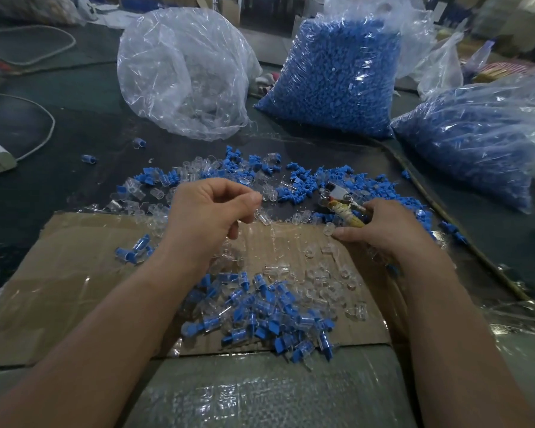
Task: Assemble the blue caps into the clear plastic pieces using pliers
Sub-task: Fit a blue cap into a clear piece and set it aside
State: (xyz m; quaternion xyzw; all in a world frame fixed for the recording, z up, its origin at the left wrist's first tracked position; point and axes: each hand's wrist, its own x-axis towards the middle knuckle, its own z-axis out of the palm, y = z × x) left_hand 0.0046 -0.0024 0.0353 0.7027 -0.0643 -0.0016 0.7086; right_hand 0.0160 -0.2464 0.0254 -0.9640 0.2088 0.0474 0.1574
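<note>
While one clear piece [263, 217] lies at the far edge of the cardboard [74, 273], its long axis slanting from far-left to near-right, the left hand [210, 211] hangs just above and to the left of it. That hand's fingers [254, 197] are curled in, thumb tip against forefinger; whether they already pinch something small cannot be told. Loose blue caps [300, 183] are strewn just beyond, on the dark bench [59, 186], so the left hand is the nearer one for both parts. The right hand [380, 230] is wrapped round the taped handles of the pliers [345, 210], whose head points away and to the left, toward the caps. Its thumb tip touches a second clear piece [329, 229]. Nearer the person, capped pieces [260, 322] are heaped on the cardboard; bags of blue caps [337, 78] stand well behind.
</note>
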